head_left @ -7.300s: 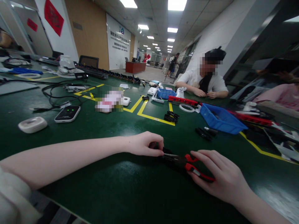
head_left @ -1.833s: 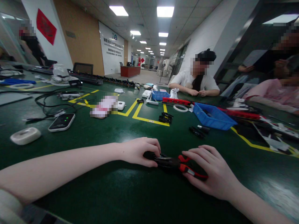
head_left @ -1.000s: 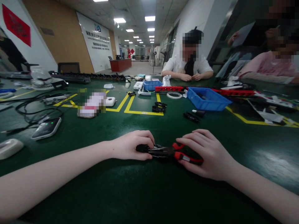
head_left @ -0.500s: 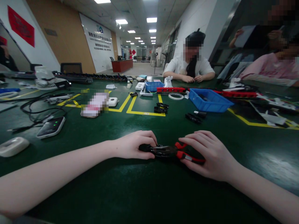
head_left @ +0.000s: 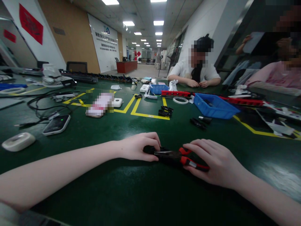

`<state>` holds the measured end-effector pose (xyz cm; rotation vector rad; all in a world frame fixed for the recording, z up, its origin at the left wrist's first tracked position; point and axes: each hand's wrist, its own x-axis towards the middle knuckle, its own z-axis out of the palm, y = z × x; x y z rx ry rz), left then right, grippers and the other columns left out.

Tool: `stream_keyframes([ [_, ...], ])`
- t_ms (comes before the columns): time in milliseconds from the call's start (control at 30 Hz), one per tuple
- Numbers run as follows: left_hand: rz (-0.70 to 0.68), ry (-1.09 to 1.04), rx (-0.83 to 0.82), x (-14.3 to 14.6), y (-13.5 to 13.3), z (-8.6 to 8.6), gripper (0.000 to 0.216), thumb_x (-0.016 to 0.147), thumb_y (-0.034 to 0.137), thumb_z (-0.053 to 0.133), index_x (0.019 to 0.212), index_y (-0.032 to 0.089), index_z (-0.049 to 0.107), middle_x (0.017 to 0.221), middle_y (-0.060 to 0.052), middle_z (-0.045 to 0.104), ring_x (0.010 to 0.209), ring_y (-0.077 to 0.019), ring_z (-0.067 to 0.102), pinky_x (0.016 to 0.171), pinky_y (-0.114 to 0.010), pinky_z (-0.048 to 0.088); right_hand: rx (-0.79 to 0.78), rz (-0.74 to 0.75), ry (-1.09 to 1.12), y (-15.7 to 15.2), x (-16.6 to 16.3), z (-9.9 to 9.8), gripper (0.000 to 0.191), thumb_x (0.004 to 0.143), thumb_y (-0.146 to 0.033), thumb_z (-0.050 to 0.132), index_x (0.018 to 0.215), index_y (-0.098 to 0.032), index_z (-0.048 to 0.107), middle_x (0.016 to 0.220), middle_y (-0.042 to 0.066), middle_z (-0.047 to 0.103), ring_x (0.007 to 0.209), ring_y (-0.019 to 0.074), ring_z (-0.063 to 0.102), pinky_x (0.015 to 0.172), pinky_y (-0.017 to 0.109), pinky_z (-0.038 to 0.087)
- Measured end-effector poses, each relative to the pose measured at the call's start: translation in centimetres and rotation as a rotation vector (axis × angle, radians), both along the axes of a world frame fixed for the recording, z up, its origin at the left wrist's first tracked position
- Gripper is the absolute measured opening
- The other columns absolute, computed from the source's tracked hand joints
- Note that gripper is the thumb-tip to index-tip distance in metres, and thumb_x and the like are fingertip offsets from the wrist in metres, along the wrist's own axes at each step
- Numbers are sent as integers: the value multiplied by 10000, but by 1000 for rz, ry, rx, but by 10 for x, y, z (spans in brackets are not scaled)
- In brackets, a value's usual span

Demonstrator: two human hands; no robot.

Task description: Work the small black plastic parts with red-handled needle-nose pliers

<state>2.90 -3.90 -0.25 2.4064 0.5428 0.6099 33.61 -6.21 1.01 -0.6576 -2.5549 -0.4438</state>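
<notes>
My right hand [head_left: 213, 160] is wrapped round the red-and-black handles of a pair of pliers [head_left: 188, 159]. The pliers point left, and their dark metal jaws reach toward my left hand [head_left: 141, 147]. Between thumb and fingers, my left hand grips a small black part [head_left: 149, 150], mostly covered by those fingers. The jaws lie over or against this part; whether they bite on it I cannot tell. Beyond my hands lie more small black parts [head_left: 198, 123] on the green tabletop [head_left: 131, 194], with others [head_left: 165, 111] by a yellow tape line.
At the right stands a blue bin [head_left: 215, 106] holding dark pieces, near a white ring [head_left: 180, 100]. A phone [head_left: 100, 105], a white-edged device [head_left: 56, 124], a white oval object [head_left: 18, 142] and black cables [head_left: 35, 103] occupy the left. A co-worker [head_left: 195, 75] sits across the table.
The camera view has shifted slightly, so the whole scene sits a little further right. Both hands keep their grips, and the pliers stay at the black part with little visible movement.
</notes>
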Motion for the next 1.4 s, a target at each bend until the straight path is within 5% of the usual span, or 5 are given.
stream_keyframes([
  [267,-8,27,54,1,1,-1,178,886,265,751,1011,151,695,1136,-96,619,1010,-209,635,892,-327,519,26,15,-44,4,6,2,345,893,-380,602,1134,-134,623,965,129,710,792,219,695,660,329,562],
  [633,-1,35,77,0,2,-2,224,881,285,768,1044,151,694,1124,-95,617,997,-212,635,852,-315,519,-230,-34,-30,3,6,0,342,870,-379,650,1155,-195,606,958,83,718,761,186,709,632,279,572],
  [1400,11,42,109,1,2,-5,257,866,318,778,1051,167,683,1131,-87,630,964,-202,636,830,-315,507,-358,-95,-94,1,4,9,316,868,-335,633,1156,-208,616,991,85,716,810,201,717,678,310,581],
])
